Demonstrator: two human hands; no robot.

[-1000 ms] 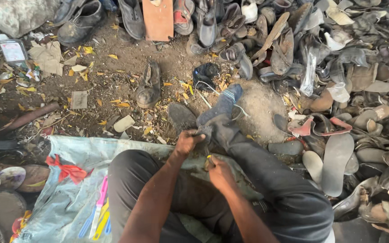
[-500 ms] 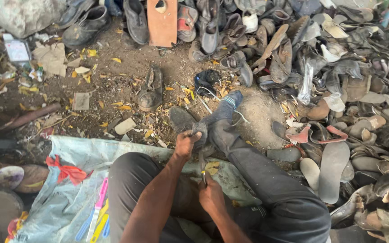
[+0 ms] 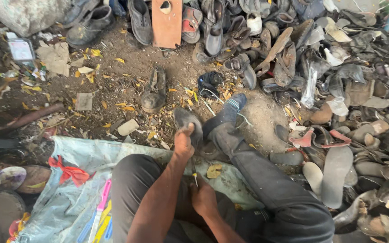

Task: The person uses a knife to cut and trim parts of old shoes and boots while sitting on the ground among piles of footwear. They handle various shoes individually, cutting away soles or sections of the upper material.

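I am sitting on the ground with my legs stretched out, and my left hand (image 3: 184,143) is gripping a dark grey shoe (image 3: 189,122), thumb pressed against its upper side and fingers wrapped round the rest. The shoe is lying just past my left knee, at about twelve o'clock from my lap, its toe pointing away from me. At one o'clock from it my sock-clad foot (image 3: 230,108) is resting on the dirt, nearly touching it.

My right hand (image 3: 203,198) is sitting lower, at six o'clock from the shoe, between my thighs. Its fingers are curling shut around a small pale tool (image 3: 195,179) whose tip is poking up toward the shoe; I cannot tell exactly what kind of tool it is.

Under my legs a light blue sheet (image 3: 75,155) is spreading out toward nine o'clock, with a red rag (image 3: 70,172) lying on it. At eleven o'clock from the shoe a worn brown boot (image 3: 155,90) is lying alone on the littered earth. From twelve round to four o'clock a heap of old shoes and soles (image 3: 334,81) is crowding the ground, and an orange-brown board (image 3: 167,22) is standing among them at twelve o'clock.
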